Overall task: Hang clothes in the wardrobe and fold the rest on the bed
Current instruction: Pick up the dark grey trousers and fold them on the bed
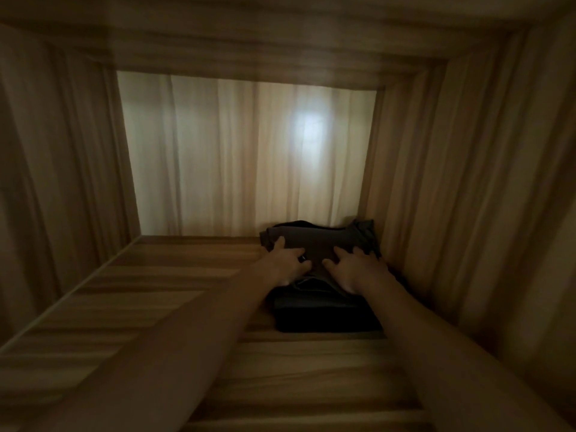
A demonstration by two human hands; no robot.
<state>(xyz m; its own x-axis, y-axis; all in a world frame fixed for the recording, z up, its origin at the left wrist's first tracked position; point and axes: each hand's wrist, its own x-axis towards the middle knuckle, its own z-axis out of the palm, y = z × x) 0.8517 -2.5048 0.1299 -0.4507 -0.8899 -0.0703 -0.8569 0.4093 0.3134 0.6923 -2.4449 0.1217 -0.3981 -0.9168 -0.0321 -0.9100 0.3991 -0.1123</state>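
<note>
Both grips are lying open: the left hand [288, 261] and the right hand [357, 271] are pressing spread fingers flat onto the dark folded garment [314, 240], neither curling round the cloth; the flat palms look meant to be settling the fold and squaring it, not lifting it. The garment is sitting right of centre in the lower half of the frame, on the wooden shelf [156, 291] inside the wardrobe, tucked close to the right side wall [452, 213] and the pale back panel [233, 151], probably to be leaving the shelf's left part free; it is resting partly over a darker folded piece [324, 313] nearer the camera, so a stack seems to be forming. Dim light is hiding any finer detail of the cloth.
</note>
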